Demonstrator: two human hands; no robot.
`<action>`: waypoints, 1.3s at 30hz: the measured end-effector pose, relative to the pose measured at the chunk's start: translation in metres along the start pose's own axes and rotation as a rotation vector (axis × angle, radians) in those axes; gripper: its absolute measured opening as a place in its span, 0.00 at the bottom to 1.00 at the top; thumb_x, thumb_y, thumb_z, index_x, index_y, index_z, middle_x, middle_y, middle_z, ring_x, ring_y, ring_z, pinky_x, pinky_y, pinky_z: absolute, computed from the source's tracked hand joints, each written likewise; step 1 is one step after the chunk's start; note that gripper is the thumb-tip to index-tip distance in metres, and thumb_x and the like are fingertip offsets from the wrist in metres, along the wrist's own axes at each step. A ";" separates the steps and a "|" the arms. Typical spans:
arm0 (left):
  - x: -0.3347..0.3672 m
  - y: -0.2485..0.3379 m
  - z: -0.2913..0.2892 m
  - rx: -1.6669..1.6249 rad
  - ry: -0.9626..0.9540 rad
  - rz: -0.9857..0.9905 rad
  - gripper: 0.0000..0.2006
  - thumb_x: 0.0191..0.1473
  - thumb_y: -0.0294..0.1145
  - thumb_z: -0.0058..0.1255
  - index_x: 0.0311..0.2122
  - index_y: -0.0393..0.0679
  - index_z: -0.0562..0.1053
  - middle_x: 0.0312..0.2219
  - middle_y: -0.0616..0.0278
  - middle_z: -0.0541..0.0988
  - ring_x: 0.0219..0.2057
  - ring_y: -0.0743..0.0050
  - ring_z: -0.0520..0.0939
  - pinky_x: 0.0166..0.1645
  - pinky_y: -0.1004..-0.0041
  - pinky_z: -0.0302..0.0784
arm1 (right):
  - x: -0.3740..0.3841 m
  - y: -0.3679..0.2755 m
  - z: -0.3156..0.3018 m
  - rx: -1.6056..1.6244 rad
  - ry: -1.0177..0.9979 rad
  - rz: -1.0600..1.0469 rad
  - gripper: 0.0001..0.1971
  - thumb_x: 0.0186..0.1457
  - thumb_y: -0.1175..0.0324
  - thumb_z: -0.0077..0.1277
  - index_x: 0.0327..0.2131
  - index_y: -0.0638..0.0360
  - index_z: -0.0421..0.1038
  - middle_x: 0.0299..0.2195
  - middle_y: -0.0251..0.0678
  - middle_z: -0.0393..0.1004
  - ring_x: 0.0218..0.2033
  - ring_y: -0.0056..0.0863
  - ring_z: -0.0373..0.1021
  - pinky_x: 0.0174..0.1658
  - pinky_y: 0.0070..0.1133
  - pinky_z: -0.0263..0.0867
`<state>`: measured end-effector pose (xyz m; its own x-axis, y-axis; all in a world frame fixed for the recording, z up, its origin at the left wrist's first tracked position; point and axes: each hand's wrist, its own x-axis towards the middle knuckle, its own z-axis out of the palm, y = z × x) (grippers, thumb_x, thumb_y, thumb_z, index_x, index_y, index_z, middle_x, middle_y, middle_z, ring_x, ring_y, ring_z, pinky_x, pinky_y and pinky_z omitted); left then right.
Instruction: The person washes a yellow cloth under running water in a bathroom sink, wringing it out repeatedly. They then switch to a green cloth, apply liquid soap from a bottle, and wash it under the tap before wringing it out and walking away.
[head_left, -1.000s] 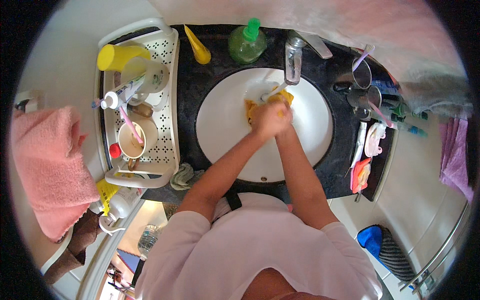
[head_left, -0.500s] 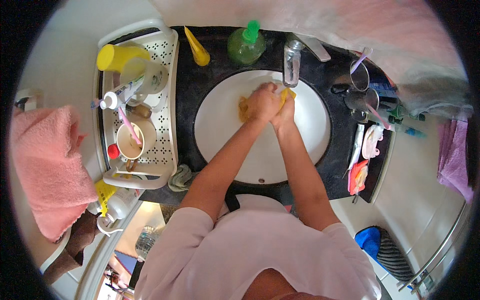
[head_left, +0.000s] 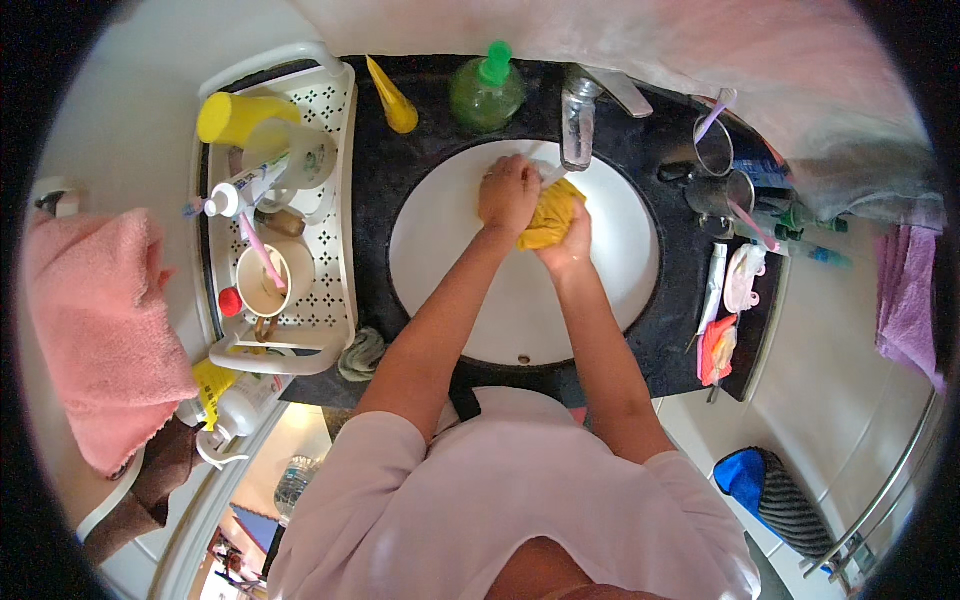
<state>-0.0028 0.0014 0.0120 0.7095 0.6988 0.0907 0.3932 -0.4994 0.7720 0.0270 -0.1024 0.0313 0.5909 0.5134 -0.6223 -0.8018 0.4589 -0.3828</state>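
A crumpled wet yellow cloth (head_left: pixel 547 218) is held between my hands over the white sink basin (head_left: pixel 440 270), just below the faucet (head_left: pixel 577 130). My left hand (head_left: pixel 510 194) is closed on its left side, fingers curled over the top. Around its right side my right hand (head_left: pixel 570 243) is wrapped, the fingers partly hidden beneath the cloth. Water seems to run from the spout onto the cloth and my left fingers.
Behind the basin stand a green pump bottle (head_left: pixel 487 92) and a yellow tube (head_left: pixel 392 97). A white perforated basket (head_left: pixel 328 250) with cups fills the left counter. Glass cups (head_left: pixel 714 150) with toothbrushes stand at right, near a white tube (head_left: pixel 713 285). A grey cloth (head_left: pixel 361 355) lies front left.
My hands were pressed together with the cloth mostly hidden. Now they are farther apart, the cloth bulges out between them, and my right hand sits lower.
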 end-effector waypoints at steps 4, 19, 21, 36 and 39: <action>-0.041 -0.042 0.013 0.032 0.118 -0.189 0.14 0.52 0.42 0.46 0.33 0.39 0.69 0.29 0.53 0.74 0.39 0.50 0.72 0.44 0.57 0.65 | -0.040 -0.030 0.030 0.119 -0.085 -0.076 0.20 0.59 0.58 0.34 0.49 0.60 0.64 0.46 0.43 0.70 0.47 0.41 0.67 0.52 0.38 0.63; -0.051 0.009 -0.041 -0.975 -0.568 -0.632 0.21 0.52 0.34 0.51 0.51 0.48 0.62 0.38 0.57 0.71 0.36 0.53 0.78 0.39 0.63 0.76 | -0.116 -0.048 -0.085 -2.098 -0.359 -0.285 0.26 0.42 0.63 0.61 0.45 0.62 0.69 0.48 0.47 0.64 0.49 0.41 0.63 0.56 0.30 0.57; -0.067 0.003 -0.033 -0.487 -0.573 -0.398 0.20 0.50 0.33 0.52 0.48 0.46 0.64 0.37 0.53 0.72 0.35 0.52 0.78 0.40 0.61 0.75 | -0.088 -0.053 -0.085 -1.862 -0.161 -0.391 0.23 0.46 0.62 0.58 0.45 0.61 0.69 0.45 0.45 0.68 0.45 0.39 0.66 0.53 0.29 0.61; -0.046 0.025 -0.017 -0.074 -0.038 -0.315 0.18 0.43 0.50 0.53 0.28 0.42 0.74 0.22 0.50 0.78 0.27 0.46 0.79 0.34 0.57 0.73 | 0.031 0.010 0.012 -0.008 0.025 0.135 0.12 0.60 0.59 0.38 0.33 0.55 0.68 0.27 0.34 0.72 0.27 0.32 0.70 0.33 0.28 0.70; -0.021 0.004 -0.009 -0.172 0.014 -0.422 0.19 0.48 0.48 0.47 0.34 0.39 0.72 0.33 0.48 0.75 0.36 0.49 0.76 0.39 0.58 0.71 | 0.028 0.017 0.017 -0.017 0.112 0.058 0.10 0.56 0.60 0.39 0.29 0.54 0.66 0.28 0.38 0.70 0.30 0.34 0.69 0.37 0.30 0.70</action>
<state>-0.0210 -0.0108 0.0189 0.4998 0.8301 -0.2472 0.5428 -0.0778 0.8363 0.0315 -0.0680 0.0189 0.5308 0.4542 -0.7155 -0.8363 0.4176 -0.3553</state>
